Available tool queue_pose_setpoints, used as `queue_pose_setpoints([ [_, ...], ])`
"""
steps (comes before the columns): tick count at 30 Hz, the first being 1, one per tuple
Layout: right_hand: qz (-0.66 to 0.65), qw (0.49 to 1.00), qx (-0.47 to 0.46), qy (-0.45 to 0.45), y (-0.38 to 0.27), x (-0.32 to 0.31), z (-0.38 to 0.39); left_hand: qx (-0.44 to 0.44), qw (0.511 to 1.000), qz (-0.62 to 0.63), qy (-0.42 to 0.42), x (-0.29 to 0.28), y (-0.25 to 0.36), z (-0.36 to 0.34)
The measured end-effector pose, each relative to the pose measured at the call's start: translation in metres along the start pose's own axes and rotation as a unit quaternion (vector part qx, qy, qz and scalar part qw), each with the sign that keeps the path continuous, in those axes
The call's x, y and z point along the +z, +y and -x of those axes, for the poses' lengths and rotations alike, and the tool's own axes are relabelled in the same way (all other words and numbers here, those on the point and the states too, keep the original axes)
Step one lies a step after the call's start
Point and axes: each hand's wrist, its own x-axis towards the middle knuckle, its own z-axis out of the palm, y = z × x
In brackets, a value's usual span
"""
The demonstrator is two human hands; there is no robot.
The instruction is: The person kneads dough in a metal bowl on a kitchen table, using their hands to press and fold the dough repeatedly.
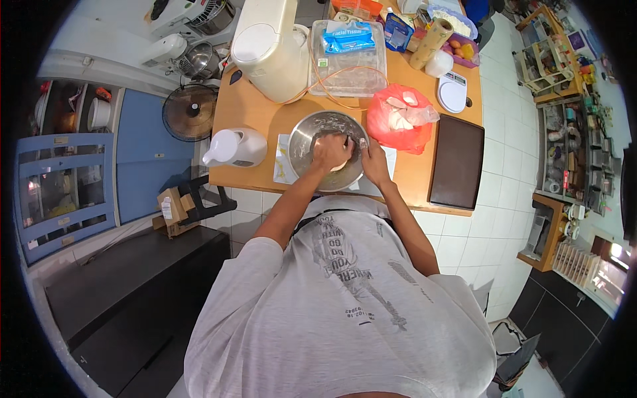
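A steel mixing bowl (300,149) with floury smears on its inner wall stands near the front edge of the table. Inside it, my left hand (330,151) is curled and pressed down on a lump of pale dough (340,166), most of which lies hidden under the fingers. My right hand (374,162) grips the bowl's right rim, its thumb over the edge and flour on the fingertips. Under the bowl lies a white printed sheet (281,171). A red plastic bag (399,136) holding something white sits just beyond my right hand.
Left of the bowl is a white jug (240,147); a cream appliance (264,53) stands behind. A dark baking tray (458,162) lies at the right edge below a kitchen scale (452,93). An orange cable (325,81) crosses the table beside a clear plastic box (352,66).
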Motion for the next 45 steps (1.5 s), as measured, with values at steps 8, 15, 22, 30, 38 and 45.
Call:
queue_pose_setpoints([
  [8,0.017,1.0,0.011,-0.011,0.012,-0.012,-0.009,-0.031,0.943,0.325,0.072,-0.01,-0.035,0.013],
  [15,-0.029,0.999,-0.008,0.021,0.0,-0.013,-0.002,0.124,0.984,0.115,0.054,-0.04,-0.008,0.038],
  [22,-0.007,1.0,0.018,0.01,0.003,-0.012,-0.004,0.099,0.993,-0.06,0.017,0.005,0.007,0.015],
  [30,0.003,0.998,0.017,0.064,0.009,-0.013,-0.002,-0.008,1.0,-0.02,0.017,0.016,0.024,-0.018],
  [38,-0.022,0.999,0.035,-0.005,0.006,-0.027,0.0,0.0,0.959,0.284,0.019,-0.001,-0.037,-0.008],
  [45,-0.03,0.999,0.013,-0.033,0.02,-0.015,0.007,0.091,0.97,0.198,-0.106,-0.049,-0.021,0.037],
])
